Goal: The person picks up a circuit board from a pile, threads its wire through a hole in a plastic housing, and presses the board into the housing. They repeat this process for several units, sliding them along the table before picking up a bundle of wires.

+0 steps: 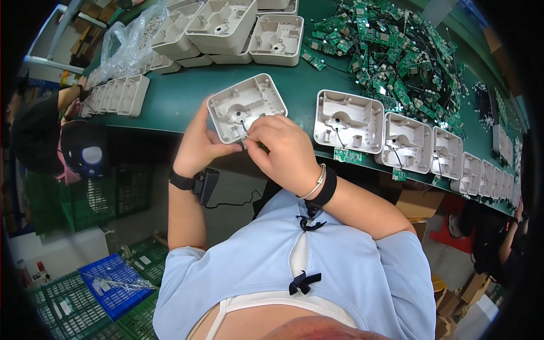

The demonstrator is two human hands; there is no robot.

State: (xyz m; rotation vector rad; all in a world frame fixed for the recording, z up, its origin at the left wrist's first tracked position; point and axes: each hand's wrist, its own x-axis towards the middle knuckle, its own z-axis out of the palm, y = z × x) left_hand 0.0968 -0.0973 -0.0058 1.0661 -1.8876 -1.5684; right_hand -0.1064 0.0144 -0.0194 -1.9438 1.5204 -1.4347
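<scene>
Housing (229, 109), off-white, open face up, turned at an angle, held at the near edge of the green bench (300, 82) by the left hand (196, 141), thumb and fingers closed on its left side and near corner. Right hand (286, 148), fingertips drawn into a narrow pinch on dark cable (244, 127) at the housing's near wall. Surroundings: stacked housings (218, 20) behind, heaped green circuit boards (396, 56) far right, row of housings (409, 135) along the edge at right.
</scene>
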